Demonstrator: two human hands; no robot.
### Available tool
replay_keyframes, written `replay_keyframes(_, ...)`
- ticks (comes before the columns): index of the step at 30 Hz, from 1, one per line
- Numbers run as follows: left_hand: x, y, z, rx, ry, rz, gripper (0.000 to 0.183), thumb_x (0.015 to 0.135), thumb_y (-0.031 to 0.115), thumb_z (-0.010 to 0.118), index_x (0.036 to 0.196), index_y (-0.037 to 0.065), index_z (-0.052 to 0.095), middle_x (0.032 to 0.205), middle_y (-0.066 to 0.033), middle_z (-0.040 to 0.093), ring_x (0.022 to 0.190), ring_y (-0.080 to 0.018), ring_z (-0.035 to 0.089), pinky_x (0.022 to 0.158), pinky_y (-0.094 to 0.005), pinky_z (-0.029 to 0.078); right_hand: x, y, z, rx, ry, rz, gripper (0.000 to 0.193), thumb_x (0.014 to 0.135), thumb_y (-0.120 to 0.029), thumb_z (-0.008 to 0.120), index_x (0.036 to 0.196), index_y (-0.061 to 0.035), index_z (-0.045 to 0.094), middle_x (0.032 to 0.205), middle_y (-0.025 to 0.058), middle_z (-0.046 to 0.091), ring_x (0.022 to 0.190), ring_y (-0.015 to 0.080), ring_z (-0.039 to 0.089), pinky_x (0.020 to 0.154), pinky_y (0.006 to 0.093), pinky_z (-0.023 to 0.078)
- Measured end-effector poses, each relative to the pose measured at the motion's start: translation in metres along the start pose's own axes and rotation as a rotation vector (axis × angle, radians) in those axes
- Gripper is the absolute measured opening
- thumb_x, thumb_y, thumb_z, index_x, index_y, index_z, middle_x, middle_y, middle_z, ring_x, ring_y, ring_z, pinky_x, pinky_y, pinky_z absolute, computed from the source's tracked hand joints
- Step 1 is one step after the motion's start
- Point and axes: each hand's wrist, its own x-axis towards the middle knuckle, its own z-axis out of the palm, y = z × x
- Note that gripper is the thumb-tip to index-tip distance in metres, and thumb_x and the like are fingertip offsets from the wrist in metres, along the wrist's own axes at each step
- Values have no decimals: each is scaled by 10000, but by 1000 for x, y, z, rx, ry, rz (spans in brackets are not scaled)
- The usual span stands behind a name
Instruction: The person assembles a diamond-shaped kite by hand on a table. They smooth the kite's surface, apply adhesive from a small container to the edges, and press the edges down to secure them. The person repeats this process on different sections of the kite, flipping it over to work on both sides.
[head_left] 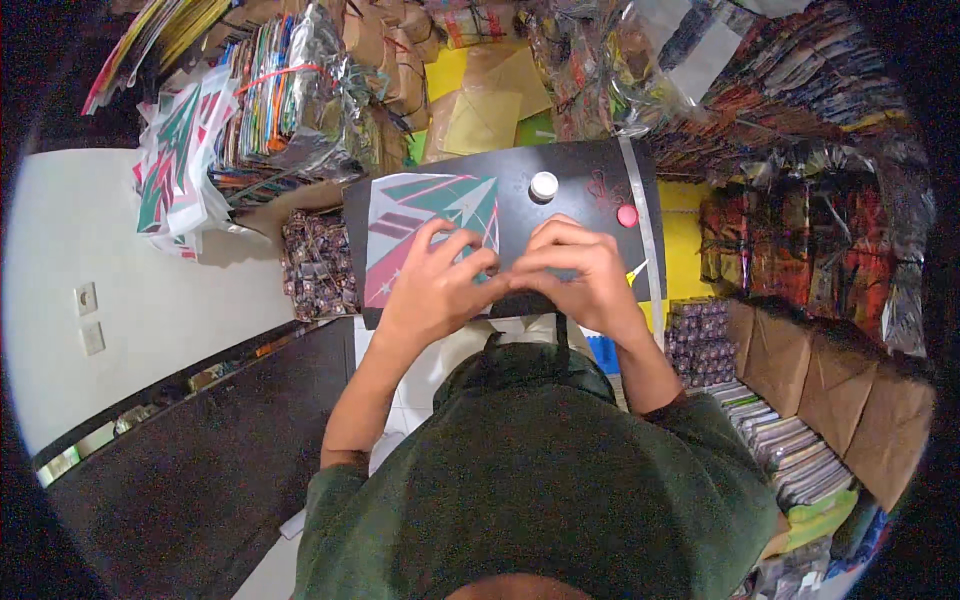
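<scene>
Shelves of tightly stacked flat packages (272,95), many under clear plastic, surround a small dark table (580,165), with a white wall (130,330) to the left. Both hands come together over the near edge of the table. Left hand (440,285) is half closed, its fingers bent and thumb reaching across toward the other hand; right hand (580,268) is also curled, its thumb and forefinger drawn narrowly together. Their tips meet or nearly meet; I cannot tell whether something small is pinched there. Nearest to them is a printed sheet (405,213) in green, white and pink with stripes and small stars, lying flat on the left part of the table, its lower right portion hidden by the left hand. Beyond the hands stands a small white round container (544,186); to its right lie thin red strands (600,188), a pink round piece (627,215) and a long pale strip (641,205). Yellow-handled scissors (637,271) sit just beside the right hand. Printing on the packages is too small to read.
</scene>
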Motion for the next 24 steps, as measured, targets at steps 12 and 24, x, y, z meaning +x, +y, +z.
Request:
replay_keyframes(12,-42,-18,-38,-87,50,92,468,808,368,820,1265,346,724,1221,38,637,1059,-225,624,990,-468,481,5,-6,59,200,225,170,136,850,-42,810,984,-43,839,926,103,773,847,180,705,773,307,549)
replay_keyframes(24,-168,-88,-91,-20,-7,186,345,825,504,777,1011,215,748,1265,3,620,1159,-229,575,987,-467,458,37,-85,211,-255,258,-60,109,831,12,793,939,4,780,894,100,727,820,186,679,741,305,527)
